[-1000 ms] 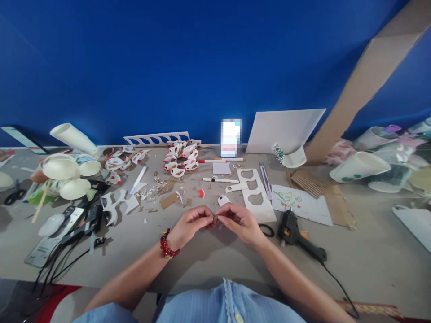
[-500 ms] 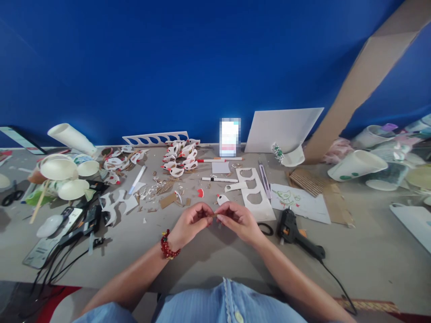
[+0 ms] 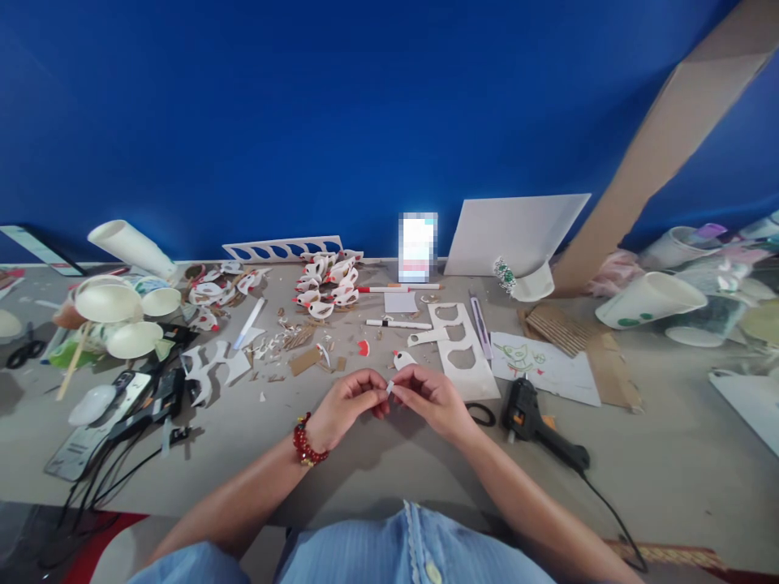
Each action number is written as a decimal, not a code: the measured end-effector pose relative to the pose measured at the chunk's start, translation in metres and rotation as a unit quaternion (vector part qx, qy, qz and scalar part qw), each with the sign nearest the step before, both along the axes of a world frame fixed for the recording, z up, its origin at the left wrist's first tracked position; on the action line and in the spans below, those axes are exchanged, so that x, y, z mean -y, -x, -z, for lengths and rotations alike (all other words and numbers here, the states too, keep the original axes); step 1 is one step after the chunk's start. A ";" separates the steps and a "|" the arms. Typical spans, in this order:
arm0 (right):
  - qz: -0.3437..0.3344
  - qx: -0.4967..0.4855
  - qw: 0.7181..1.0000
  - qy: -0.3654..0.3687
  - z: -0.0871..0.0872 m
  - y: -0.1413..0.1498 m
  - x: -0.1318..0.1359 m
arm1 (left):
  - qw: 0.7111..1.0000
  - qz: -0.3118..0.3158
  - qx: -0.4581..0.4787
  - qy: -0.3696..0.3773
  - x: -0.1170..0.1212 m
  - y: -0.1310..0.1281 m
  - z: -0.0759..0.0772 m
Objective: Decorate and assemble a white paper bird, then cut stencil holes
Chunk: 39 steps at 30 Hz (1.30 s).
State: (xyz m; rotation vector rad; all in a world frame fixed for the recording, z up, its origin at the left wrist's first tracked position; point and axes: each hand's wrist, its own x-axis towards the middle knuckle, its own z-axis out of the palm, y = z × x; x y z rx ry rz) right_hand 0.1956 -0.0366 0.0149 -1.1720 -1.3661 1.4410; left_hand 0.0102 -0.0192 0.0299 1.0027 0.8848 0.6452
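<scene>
Close together over the near middle of the table, both hands pinch one small white piece (image 3: 390, 388), probably paper or card. My left hand (image 3: 356, 399), a red bead bracelet at its wrist, is closed on the piece's left side. From the right, my right hand (image 3: 429, 399) grips it between thumb and forefinger. Fingertips hide most of its outline. Just beyond the fingers lies a white paper bird (image 3: 402, 359) with a red beak. A small red cutout (image 3: 363, 348) rests further left of it. White card with cut-out holes (image 3: 471, 373) lies beside my right hand.
A black glue gun (image 3: 535, 418) with a cord lies at right, near a drawing (image 3: 548, 373) and a cutter (image 3: 480, 326). Finished paper birds (image 3: 322, 308) cluster at the back. Cups (image 3: 108, 300), cables and a power strip (image 3: 161, 397) crowd the left. A lit phone (image 3: 417, 247) leans against the wall.
The small piece has turned between my fingers: a brownish edge showed before, a white face shows now. Both hands stay in nearly the same place.
</scene>
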 end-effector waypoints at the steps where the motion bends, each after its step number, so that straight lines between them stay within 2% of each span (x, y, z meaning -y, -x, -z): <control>1: 0.001 -0.001 1.000 -0.001 0.001 0.000 0.000 | 1.000 -0.001 0.004 0.007 0.000 0.000 0.000; 9: 0.008 -0.004 1.000 0.000 0.004 0.003 0.002 | 1.000 -0.008 0.011 0.021 0.000 0.000 0.002; 14: -0.012 -0.039 0.999 -0.014 0.003 0.002 0.001 | 0.999 -0.004 0.011 0.044 -0.001 0.000 -0.001; 19: -0.075 0.008 0.997 -0.035 -0.008 -0.008 0.000 | 0.996 0.053 0.027 0.071 0.001 0.002 -0.004; 22: -0.124 0.036 0.991 -0.043 -0.017 -0.014 0.000 | 0.993 0.098 0.026 0.065 0.002 0.004 -0.002; 25: -0.145 0.043 0.988 -0.037 -0.021 -0.016 0.000 | 0.991 0.121 0.014 0.054 0.001 0.006 0.000; 29: -0.126 0.021 0.992 -0.007 -0.013 -0.012 0.000 | 0.995 0.094 -0.001 0.032 -0.001 0.006 0.000; 34: -0.064 0.020 0.998 -0.005 0.004 -0.006 0.000 | 0.998 0.054 -0.023 0.012 -0.002 0.004 0.001; 39: -0.036 0.023 0.999 -0.001 0.005 -0.002 0.000 | 0.999 0.036 -0.010 0.013 -0.002 0.004 0.006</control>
